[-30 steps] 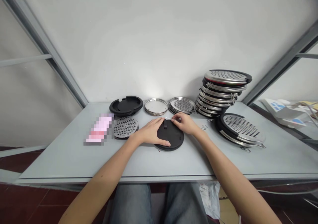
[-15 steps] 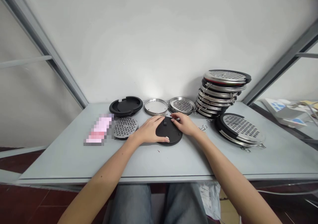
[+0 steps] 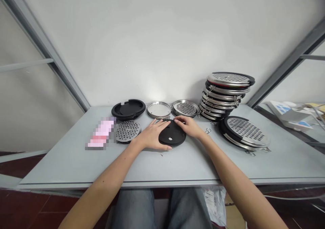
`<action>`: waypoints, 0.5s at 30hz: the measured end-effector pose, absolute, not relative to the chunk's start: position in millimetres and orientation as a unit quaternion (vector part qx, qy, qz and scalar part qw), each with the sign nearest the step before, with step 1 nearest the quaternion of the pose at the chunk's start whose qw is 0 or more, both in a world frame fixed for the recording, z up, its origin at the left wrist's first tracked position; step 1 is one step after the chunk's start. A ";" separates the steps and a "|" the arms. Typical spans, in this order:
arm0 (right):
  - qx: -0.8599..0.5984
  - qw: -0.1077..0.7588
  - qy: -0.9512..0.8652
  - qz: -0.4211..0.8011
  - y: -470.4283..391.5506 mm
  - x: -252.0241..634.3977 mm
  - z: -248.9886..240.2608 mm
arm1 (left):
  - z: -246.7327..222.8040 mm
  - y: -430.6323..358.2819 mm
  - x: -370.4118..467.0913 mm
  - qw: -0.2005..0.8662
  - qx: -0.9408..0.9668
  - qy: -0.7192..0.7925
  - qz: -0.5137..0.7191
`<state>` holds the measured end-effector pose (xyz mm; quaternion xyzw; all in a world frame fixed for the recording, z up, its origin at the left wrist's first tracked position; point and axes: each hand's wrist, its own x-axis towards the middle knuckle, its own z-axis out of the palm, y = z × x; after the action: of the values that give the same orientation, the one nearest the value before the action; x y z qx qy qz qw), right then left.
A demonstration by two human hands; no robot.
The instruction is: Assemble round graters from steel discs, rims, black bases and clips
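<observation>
A round black disc [image 3: 175, 134] with a small pale hole near its front lies on the table before me. My left hand [image 3: 154, 134] grips its left side, thumb along the near rim and fingers reaching over the far part. On the far right rim, my right hand [image 3: 189, 126] holds the disc with bent fingers. Left of the disc sits a perforated metal plate [image 3: 128, 131], close to my left wrist. Behind it is a larger black ring-edged tray [image 3: 128, 109]. Plain metal discs [image 3: 159, 109] and perforated metal discs [image 3: 186, 107] are stacked beyond my hands.
A tall stack of clipped metal and black discs [image 3: 225, 95] leans at the back right. Nearer stands another clipped assembly [image 3: 246, 131], with a loose binder clip [image 3: 208, 131] beside it. A blurred pink item [image 3: 101, 132] lies left. Metal frame posts flank the table [image 3: 101, 168].
My left thumb has slid from the disc's top, off the hole, to its near rim. The right hand stays at the far right edge with little movement.
</observation>
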<state>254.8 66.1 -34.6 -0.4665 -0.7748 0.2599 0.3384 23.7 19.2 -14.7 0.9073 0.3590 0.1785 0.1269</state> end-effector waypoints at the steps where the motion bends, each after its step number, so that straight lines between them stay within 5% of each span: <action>1: -0.466 0.340 -0.773 0.265 66.3 255.5 -33.3 | -13.8 18.9 24.2 0.125 0.904 0.360 0.194; 10: -0.496 0.386 -0.698 0.344 73.5 263.0 -32.5 | -18.8 18.7 30.8 0.109 0.855 0.315 0.396; 15: -0.476 0.419 -0.679 0.369 68.6 265.7 -26.7 | -17.2 21.0 32.1 0.197 0.786 0.327 0.486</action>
<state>265.7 68.6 -26.7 -0.4761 -0.6792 0.3691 0.4192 32.1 21.0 -17.2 0.7862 0.3273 0.4856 0.1972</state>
